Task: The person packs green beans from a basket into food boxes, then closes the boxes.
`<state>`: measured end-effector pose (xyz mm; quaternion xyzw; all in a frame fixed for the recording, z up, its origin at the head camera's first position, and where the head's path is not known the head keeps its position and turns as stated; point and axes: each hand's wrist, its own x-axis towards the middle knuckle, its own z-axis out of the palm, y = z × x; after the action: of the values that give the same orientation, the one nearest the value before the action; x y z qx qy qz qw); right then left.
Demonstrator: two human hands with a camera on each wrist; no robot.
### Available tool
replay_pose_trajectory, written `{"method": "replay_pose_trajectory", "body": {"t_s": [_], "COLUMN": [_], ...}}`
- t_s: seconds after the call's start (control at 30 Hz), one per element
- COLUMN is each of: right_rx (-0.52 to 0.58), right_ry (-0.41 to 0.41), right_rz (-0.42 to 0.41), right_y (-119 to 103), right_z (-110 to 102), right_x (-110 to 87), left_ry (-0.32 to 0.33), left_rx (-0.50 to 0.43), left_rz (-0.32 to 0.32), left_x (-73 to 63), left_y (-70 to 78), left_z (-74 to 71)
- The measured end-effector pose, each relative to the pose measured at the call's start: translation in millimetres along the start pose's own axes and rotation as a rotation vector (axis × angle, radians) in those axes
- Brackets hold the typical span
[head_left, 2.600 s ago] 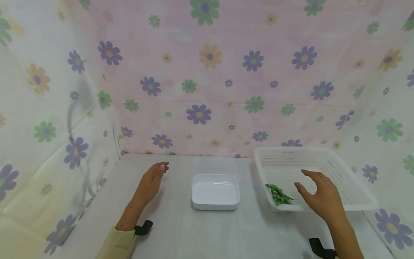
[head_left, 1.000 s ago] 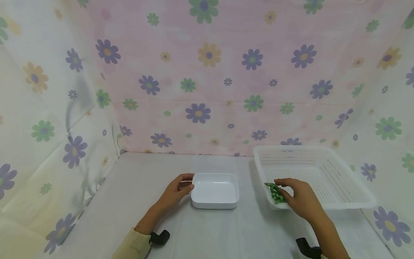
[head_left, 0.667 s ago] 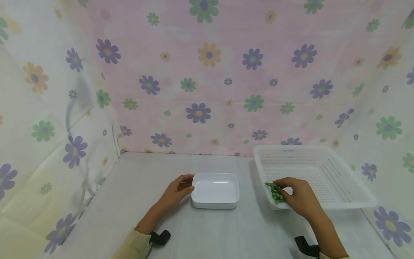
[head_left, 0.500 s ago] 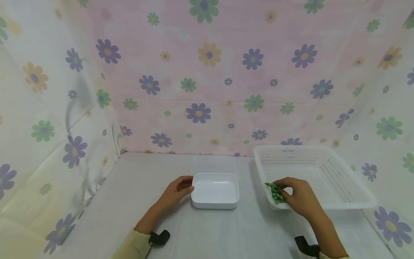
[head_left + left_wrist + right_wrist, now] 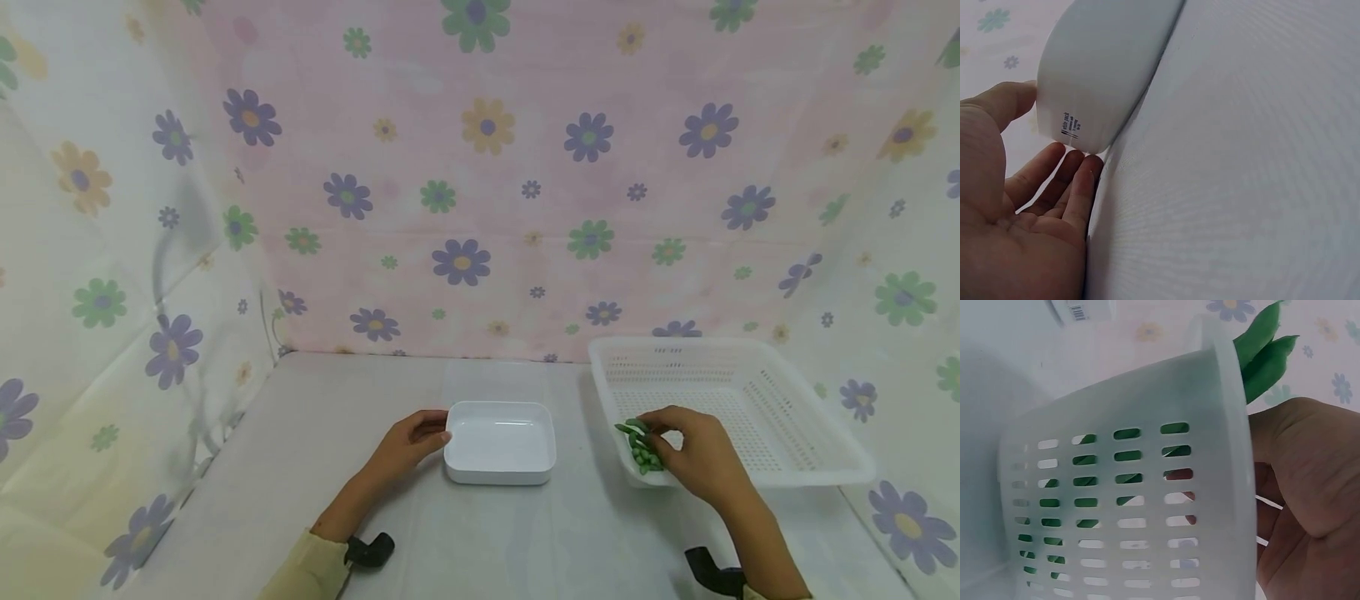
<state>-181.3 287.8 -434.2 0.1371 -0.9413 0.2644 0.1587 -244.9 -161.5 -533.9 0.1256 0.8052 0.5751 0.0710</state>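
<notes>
Right wrist: bright green, pointed pods

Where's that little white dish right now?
In the head view, the white dish sits on the table near the middle, left of the perforated basket, with the left hand at its left end.

muted, even light with soft shadows

Pods are green, the dish glossy white and the slot-patterned basket white; purple, green and yellow-orange flowers dot the pink backdrop; the sleeve is cream.
</notes>
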Motion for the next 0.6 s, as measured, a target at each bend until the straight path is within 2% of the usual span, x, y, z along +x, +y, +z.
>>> {"method": "replay_pose_trajectory", "body": {"t_s": [0.3, 0.6], "right_rx": [-0.026, -0.005], "right_ry": [0.145, 0.222], "right_rz": [-0.147, -0.214], "right_y": [-9, -21], "right_z": [-9, -16], "right_x": [1.9, 8.7], "left_ry": [0.002, 0.015], "left_rx": [-0.014, -0.013], "left_rz": [0.003, -0.001], "left_x": [-0.1, -2.6], "left_y": [-1.7, 0.2], "left_z": [1.3, 0.3]}}
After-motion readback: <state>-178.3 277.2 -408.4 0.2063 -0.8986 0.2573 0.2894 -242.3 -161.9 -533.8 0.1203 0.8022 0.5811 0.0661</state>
